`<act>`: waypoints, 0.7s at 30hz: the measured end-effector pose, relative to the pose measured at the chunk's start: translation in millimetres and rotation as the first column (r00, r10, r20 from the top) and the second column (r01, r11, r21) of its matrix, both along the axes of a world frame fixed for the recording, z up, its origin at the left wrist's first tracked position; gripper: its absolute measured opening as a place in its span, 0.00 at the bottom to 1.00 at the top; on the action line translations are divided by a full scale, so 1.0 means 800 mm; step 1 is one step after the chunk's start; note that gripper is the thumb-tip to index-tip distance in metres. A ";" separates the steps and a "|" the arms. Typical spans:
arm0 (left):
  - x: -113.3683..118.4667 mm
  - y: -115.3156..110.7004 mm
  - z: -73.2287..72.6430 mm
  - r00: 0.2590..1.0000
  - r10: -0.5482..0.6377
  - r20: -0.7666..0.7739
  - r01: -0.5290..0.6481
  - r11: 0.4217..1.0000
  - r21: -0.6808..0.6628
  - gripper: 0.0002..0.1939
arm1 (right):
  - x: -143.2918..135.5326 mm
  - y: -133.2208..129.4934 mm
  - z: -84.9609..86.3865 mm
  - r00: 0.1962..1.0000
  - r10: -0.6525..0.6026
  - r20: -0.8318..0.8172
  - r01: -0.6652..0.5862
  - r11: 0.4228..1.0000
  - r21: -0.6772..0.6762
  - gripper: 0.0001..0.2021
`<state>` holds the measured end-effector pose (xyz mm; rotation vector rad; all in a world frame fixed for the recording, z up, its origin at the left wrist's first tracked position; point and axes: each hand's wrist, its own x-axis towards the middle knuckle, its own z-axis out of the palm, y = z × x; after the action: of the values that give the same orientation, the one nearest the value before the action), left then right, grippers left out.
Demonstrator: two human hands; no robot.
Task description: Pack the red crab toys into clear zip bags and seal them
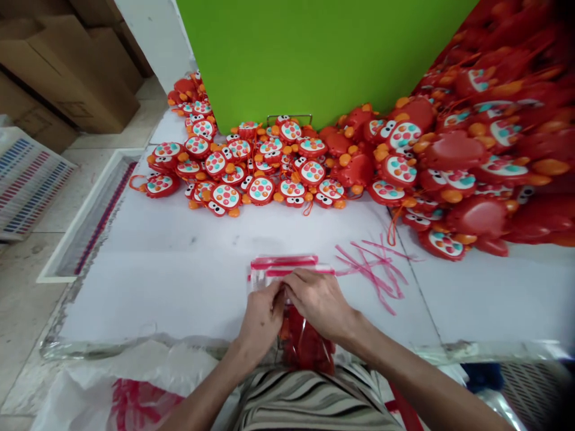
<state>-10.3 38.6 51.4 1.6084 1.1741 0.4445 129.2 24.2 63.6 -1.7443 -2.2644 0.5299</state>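
A clear plastic bag (309,344) with something red inside hangs at the front edge of the table, close to the striped shirt. My left hand (262,316) and my right hand (320,301) meet at its upper end, fingers closed in a pinch on the plastic. The fingertips overlap, so the exact grip is partly hidden. Just beyond the hands lie flat clear bags with pink top strips (284,261). Pink plastic strips (375,269) are scattered right of them.
Red crab-shaped toys (260,188) with coloured dots line the back of the white table (179,251), heaping up at right (458,149). Behind stands a green panel (323,60). Cardboard boxes (72,78) and a white basket (27,185) are at left; a white plastic sack (85,383) hangs in front.
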 end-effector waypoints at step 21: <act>-0.013 0.003 -0.026 0.943 0.212 0.258 -0.106 0.922 -0.372 0.07 | 0.233 -0.151 -0.016 0.631 -0.722 0.286 0.776 0.584 -0.238 0.12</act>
<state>-20.4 41.1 30.4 1.0963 1.0891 0.5250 315.7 -96.9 50.6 -2.7652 -1.2815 0.6119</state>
